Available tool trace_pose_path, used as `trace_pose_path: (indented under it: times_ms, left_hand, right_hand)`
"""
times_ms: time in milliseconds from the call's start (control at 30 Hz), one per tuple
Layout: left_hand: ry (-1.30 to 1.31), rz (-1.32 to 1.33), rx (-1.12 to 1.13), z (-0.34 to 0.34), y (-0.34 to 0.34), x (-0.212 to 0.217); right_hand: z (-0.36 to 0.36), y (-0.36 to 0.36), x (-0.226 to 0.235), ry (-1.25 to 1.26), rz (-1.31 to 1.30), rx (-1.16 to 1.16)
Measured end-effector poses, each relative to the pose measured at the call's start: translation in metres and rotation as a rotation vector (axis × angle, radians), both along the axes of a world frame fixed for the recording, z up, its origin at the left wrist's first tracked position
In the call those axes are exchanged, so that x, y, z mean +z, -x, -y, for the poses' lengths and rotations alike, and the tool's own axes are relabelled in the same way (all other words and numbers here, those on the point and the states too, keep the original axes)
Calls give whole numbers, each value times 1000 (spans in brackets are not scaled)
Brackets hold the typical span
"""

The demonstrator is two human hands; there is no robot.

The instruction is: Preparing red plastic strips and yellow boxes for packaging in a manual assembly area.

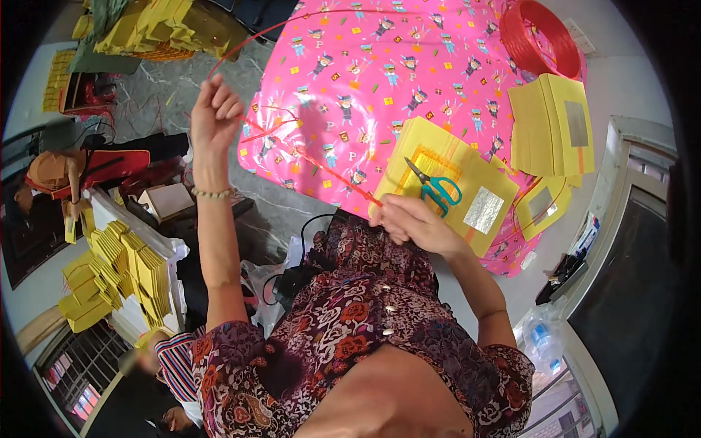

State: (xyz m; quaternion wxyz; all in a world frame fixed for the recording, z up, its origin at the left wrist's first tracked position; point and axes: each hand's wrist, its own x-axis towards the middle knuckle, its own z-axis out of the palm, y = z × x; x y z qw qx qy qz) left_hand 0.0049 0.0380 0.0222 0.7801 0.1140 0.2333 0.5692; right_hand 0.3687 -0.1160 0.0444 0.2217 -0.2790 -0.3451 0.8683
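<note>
Stacks of folded yellow paper (pixel 124 274) stand at the far left, well apart from the work. The left hand (pixel 214 113) is raised, pinching a red string (pixel 307 157) that runs taut down to the right hand (pixel 412 223), which grips its other end at the edge of a yellow paper bundle (pixel 467 182). Teal-handled scissors (pixel 436 188) lie on that bundle. The pink patterned tabletop (pixel 365 73) also carries more yellow sheets (pixel 551 124) and, farthest right, a red string coil (pixel 544 36).
</note>
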Motion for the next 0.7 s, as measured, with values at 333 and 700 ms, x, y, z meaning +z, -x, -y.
trace_pose_path:
  times_ms: [333, 700]
  left_hand:
    - [101, 28, 138, 40, 42, -78]
    - [-39, 162, 171, 62, 93, -114]
  right_hand:
    - [21, -121, -33, -113, 599, -165]
    - [64, -182, -89, -538, 982, -739]
